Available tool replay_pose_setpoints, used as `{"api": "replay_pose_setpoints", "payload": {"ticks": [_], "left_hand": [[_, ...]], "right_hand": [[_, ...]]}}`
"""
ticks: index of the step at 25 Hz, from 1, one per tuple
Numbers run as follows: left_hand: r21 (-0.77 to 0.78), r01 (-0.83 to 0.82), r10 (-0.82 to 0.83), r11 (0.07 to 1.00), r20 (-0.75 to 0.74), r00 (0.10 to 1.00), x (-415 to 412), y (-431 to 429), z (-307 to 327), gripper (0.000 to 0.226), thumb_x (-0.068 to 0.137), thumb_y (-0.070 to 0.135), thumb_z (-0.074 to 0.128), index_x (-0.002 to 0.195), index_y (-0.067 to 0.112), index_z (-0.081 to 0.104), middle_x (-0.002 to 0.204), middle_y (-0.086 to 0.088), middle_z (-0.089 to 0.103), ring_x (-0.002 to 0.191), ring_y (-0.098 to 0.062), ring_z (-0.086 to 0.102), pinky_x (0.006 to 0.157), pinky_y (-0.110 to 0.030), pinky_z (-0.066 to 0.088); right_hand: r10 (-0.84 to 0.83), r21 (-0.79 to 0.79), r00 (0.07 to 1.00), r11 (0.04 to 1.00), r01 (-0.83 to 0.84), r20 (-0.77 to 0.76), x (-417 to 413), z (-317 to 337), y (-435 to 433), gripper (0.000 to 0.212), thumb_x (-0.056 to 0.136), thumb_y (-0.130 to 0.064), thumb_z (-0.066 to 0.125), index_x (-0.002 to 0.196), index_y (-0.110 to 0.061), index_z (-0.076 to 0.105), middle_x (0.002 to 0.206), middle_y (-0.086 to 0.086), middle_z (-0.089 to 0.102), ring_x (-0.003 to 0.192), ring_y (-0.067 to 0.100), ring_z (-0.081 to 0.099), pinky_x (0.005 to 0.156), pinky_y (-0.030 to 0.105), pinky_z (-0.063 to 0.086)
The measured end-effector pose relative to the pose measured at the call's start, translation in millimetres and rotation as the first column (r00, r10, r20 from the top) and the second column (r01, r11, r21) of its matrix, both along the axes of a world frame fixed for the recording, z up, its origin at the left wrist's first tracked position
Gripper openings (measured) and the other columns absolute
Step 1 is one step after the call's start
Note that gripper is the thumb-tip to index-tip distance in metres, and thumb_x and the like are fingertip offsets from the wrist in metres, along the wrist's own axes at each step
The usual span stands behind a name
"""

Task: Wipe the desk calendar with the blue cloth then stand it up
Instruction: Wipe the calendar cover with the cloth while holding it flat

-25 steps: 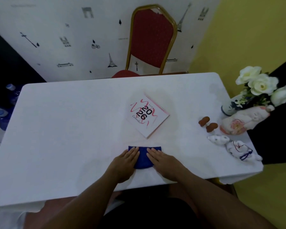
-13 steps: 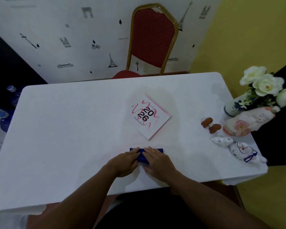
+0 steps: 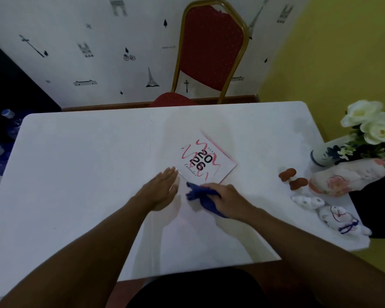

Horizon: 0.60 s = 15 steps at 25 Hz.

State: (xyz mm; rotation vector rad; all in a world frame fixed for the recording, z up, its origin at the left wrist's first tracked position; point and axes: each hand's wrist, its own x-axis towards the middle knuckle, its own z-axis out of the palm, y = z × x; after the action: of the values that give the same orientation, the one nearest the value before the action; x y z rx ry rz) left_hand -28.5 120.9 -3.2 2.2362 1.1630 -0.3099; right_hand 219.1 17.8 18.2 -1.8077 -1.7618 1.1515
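The desk calendar (image 3: 209, 160), white with pink scribbles and "2026" in black, lies flat and turned like a diamond in the middle of the white table (image 3: 76, 174). My right hand (image 3: 228, 197) is closed on the bunched blue cloth (image 3: 197, 192), just in front of the calendar's near corner. My left hand (image 3: 162, 188) is flat with its fingers out straight, fingertips at the calendar's left corner. It holds nothing.
At the right edge stand a vase of white flowers (image 3: 329, 152), a pink-and-white ceramic figure (image 3: 347, 177), two brown mushroom figures (image 3: 292, 177) and two small white figurines (image 3: 329, 215). A red chair (image 3: 211, 47) stands behind the table.
Both hands lay on the folded cloth near the table's front. Now my right hand has gathered the cloth and moved it up to the calendar, and my left hand has let go and reached the calendar's left corner.
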Motion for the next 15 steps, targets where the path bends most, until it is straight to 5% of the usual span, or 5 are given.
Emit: {"api": "replay_pose_setpoints", "payload": {"ticks": [2,5,8,12,15], "left_hand": [[0.0,-0.007,0.007,1.0,0.001,1.0,6,18,2,0.064,0.111,0.038,0.023,0.167,0.011,0.005,0.177,-0.006,0.002,0.165,-0.019,-0.001,0.132,-0.035,0.004],[0.02,0.005,-0.005,1.0,-0.007,1.0,12,42,-3,0.065,0.111,0.036,0.023,0.166,0.007,0.004,0.177,-0.011,-0.001,0.165,-0.022,-0.003,0.133,-0.037,0.003],[0.042,0.001,0.0,0.999,-0.03,1.0,15,56,-11,0.066,0.111,0.035,0.023,0.166,0.006,-0.001,0.176,-0.012,-0.005,0.165,-0.025,-0.006,0.134,-0.039,0.001],[0.061,0.026,-0.021,0.998,-0.073,0.997,17,62,-26,0.068,0.111,0.036,0.021,0.165,0.007,-0.007,0.175,-0.013,-0.012,0.164,-0.027,-0.01,0.134,-0.042,0.0],[0.086,0.003,0.001,0.996,-0.052,0.999,17,56,-37,0.068,0.111,0.036,0.022,0.165,0.007,-0.007,0.175,-0.014,-0.012,0.164,-0.027,-0.01,0.134,-0.041,0.0]], "right_hand": [[-0.12,-0.025,0.992,0.993,0.12,-0.029,12,9,29,0.037,0.095,-0.002,0.055,0.121,-0.022,0.072,0.104,-0.007,0.072,0.09,0.004,0.064,0.077,0.005,0.045],[-0.281,-0.043,0.96,0.959,0.281,0.005,32,21,80,0.02,0.101,-0.017,0.054,0.108,-0.018,0.073,0.093,0.002,0.073,0.084,0.018,0.066,0.07,0.024,0.049],[-0.398,0.073,0.916,0.916,0.395,0.044,43,35,128,0.022,0.105,-0.023,0.049,0.114,-0.02,0.068,0.082,-0.007,0.066,0.074,0.009,0.062,0.061,0.018,0.042],[-0.421,0.184,0.896,0.9,0.395,0.139,32,26,167,0.031,0.107,-0.02,0.045,0.132,-0.009,0.06,0.09,0.003,0.065,0.081,0.02,0.064,0.072,0.026,0.049],[-0.351,0.122,0.899,0.936,0.331,0.26,5,-4,172,0.023,0.103,-0.013,0.047,0.121,-0.004,0.058,0.102,0.013,0.062,0.097,0.031,0.064,0.078,0.034,0.05]]}}
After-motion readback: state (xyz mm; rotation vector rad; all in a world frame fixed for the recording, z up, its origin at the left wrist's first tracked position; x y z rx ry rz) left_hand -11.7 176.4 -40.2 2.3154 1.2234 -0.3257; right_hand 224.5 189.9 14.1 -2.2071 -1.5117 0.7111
